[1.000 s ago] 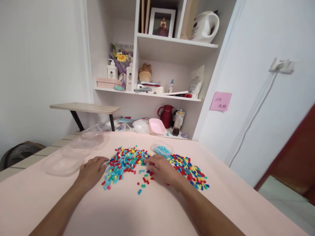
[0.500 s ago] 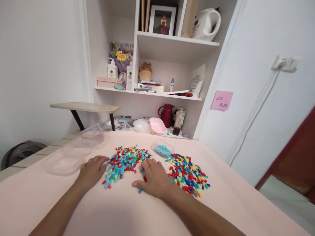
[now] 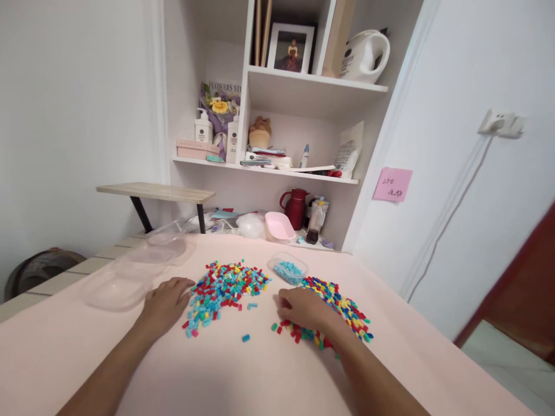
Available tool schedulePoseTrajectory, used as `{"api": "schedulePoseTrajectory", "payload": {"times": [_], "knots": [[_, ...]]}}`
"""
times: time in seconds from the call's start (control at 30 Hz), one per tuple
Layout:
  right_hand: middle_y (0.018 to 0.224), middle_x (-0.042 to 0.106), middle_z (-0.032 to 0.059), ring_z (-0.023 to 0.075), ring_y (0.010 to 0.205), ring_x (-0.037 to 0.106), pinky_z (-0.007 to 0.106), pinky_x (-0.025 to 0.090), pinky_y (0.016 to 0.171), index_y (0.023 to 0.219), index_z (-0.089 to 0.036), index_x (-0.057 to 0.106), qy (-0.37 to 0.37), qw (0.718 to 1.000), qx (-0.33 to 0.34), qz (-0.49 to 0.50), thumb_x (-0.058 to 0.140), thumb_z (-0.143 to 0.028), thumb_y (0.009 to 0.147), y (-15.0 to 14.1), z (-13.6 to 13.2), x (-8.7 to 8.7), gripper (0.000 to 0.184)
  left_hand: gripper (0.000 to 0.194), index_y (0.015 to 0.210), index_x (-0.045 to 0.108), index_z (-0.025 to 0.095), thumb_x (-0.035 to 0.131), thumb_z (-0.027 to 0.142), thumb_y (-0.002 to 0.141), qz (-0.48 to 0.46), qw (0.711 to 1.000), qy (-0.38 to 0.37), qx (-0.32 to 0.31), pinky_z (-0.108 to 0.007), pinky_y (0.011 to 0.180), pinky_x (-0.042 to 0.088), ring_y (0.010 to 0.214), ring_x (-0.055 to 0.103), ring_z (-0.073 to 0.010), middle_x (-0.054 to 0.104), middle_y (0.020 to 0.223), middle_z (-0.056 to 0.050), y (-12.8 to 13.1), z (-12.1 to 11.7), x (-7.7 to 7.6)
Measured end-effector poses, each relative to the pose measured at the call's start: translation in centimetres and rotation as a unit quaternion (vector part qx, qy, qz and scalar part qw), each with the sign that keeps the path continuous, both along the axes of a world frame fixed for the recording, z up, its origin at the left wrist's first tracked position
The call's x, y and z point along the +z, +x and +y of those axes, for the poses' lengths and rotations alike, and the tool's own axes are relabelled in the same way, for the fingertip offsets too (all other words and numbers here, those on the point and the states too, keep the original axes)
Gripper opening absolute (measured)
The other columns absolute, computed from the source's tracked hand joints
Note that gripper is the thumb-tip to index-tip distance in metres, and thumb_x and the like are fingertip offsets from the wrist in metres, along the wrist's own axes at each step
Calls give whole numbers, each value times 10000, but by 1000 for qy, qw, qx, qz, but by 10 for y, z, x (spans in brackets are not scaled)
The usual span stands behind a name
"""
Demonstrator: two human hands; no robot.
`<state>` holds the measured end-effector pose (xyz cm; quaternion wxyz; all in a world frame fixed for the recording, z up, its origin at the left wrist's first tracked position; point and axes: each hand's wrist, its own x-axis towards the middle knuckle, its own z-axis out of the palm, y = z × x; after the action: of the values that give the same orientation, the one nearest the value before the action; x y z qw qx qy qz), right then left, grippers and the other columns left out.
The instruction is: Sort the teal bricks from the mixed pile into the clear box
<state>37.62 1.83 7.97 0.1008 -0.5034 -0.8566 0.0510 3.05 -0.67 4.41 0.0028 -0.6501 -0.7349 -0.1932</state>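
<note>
A mixed pile of small building blocks (image 3: pixel 229 283), many of them light blue and red, lies spread on the pink tabletop. My left hand (image 3: pixel 168 301) rests open at its left edge, with fingers loosely extended. Over the near left part of a second multicoloured block pile (image 3: pixel 347 306) is my right hand (image 3: pixel 303 309). Its fingers are curled down and together; what they hold, if anything, is hidden. Behind the hand sits a clear plastic container (image 3: pixel 303 267) with light-blue blocks inside. One loose blue block (image 3: pixel 245 338) lies by itself near the front.
Clear empty trays (image 3: pixel 117 289) stand at the table's left. At the back are a pink basin (image 3: pixel 280 226), a dark red jug (image 3: pixel 295 208) and a bottle of dark liquid (image 3: pixel 316 222). A small wooden-topped stand (image 3: pixel 156 192) rises at the back left.
My right hand has moved right, from the left pile's edge to the right pile, and its fingers have curled. Some right-pile blocks have shifted left and nearer. My left hand stays almost in place.
</note>
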Motion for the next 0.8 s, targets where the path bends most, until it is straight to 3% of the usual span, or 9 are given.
{"api": "schedulePoseTrajectory", "payload": {"times": [0.1, 0.2, 0.3, 0.4, 0.53, 0.63, 0.7, 0.8], "knots": [[781, 705, 18, 175, 720, 606, 250, 345, 627, 843, -231, 698, 37, 997, 3, 63, 565, -134, 795, 0, 6, 1, 171, 403, 1173, 654, 320, 366, 334, 891, 0, 1000, 3, -3, -445, 991, 365, 1212, 539, -255, 616, 1314, -39, -1, 0, 0], [895, 726, 31, 189, 867, 631, 257, 398, 745, 951, -244, 727, 56, 991, 63, 107, 548, -110, 799, -14, 5, -2, 271, 404, 1173, 651, 310, 362, 329, 891, 0, 1000, -1, -4, -451, 992, 361, 1203, 541, -257, 618, 1310, -46, 0, -1, 0], [955, 733, 30, 203, 935, 638, 268, 415, 787, 1026, -266, 730, 38, 989, 89, 114, 579, -172, 811, -29, 0, -6, 279, 410, 1175, 645, 309, 344, 333, 898, 0, 1000, -5, -2, -466, 996, 353, 1207, 536, -262, 615, 1312, -47, 0, -1, 1], [990, 743, 26, 217, 960, 646, 281, 421, 795, 1002, -275, 733, 18, 992, 68, 104, 601, -219, 815, -40, -6, -8, 235, 411, 1174, 644, 310, 342, 336, 897, 2, 1000, -5, -2, -467, 994, 357, 1207, 537, -262, 616, 1310, -45, 1, -1, 1], [921, 752, -1, 195, 866, 658, 262, 407, 717, 844, -267, 722, 10, 995, 24, 101, 574, -147, 779, -43, -7, -10, 202, 411, 1176, 649, 310, 349, 343, 897, 2, 1000, -2, -7, -468, 985, 367, 1201, 542, -265, 618, 1309, -49, -1, 1, 0], [839, 740, -13, 174, 784, 649, 241, 384, 653, 808, -260, 713, 18, 991, 33, 129, 589, -157, 763, -35, 1, -9, 167, 419, 1190, 641, 315, 345, 341, 895, 6, 1000, -3, -7, -472, 993, 360, 1224, 528, -268, 612, 1318, -47, -3, 2, -1], [765, 719, -14, 158, 706, 627, 231, 371, 618, 805, -247, 714, 35, 985, 22, 170, 594, -179, 774, -25, 10, -6, 142, 429, 1199, 634, 316, 326, 347, 902, 11, 1000, -7, -7, -469, 992, 358, 1235, 518, -268, 605, 1327, -42, -4, 2, -2], [642, 656, -21, 145, 598, 580, 231, 363, 571, 826, -228, 714, 95, 957, -58, 269, 577, -250, 816, -3, 26, 2, 139, 456, 1224, 617, 314, 278, 363, 922, 17, 1000, -23, -3, -471, 996, 348, 1251, 505, -265, 582, 1359, -39, -4, 4, -2]]}}
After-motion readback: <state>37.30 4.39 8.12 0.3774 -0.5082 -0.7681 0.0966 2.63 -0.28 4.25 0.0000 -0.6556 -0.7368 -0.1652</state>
